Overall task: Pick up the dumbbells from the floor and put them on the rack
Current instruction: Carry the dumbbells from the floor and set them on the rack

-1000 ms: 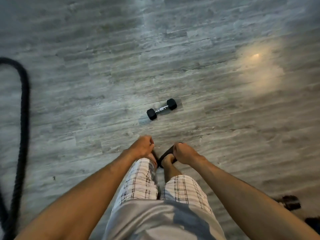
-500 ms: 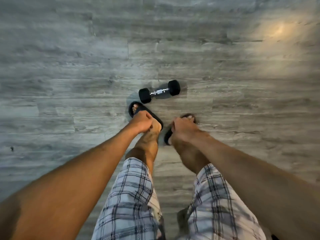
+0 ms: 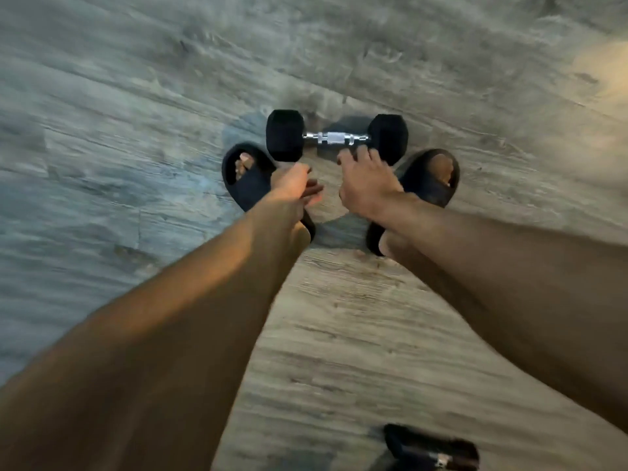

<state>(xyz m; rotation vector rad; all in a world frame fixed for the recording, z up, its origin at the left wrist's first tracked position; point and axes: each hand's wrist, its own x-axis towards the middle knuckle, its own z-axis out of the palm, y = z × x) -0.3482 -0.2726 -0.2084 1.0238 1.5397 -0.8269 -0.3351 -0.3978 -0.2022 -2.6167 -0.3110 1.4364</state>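
A person is bending low over a dumbbell [image 3: 334, 137] that is lying on the grey wood-plank floor [image 3: 136, 96], both bare arms hanging down toward it. The dumbbell, with two black hexagonal heads and a short chrome handle, is resting crosswise just in front of the person's feet. Its left head is sitting just beside the toe of the left slide [image 3: 251, 181] and its right head near the toe of the right slide [image 3: 430, 185]; both slides are black and open-toed. The right hand [image 3: 365, 181] is hovering at the near side of the handle with its fingers spread and slightly bent. Its fingertips [image 3: 363, 153] are overlapping the lower edge of the handle and the right head, and whether they are touching the metal cannot be told. The left hand [image 3: 295, 183] is hanging loose just below the left head, fingers relaxed and pointing inward, holding nothing. The two hands are sitting apart with a strip of bare floor showing between them. A warm patch of light [image 3: 601, 83] is glowing on the planks at the far right. At the bottom edge, near the person's right arm, a dark object [image 3: 431, 448] with a glint of metal is lying on the floor, too blurred to identify
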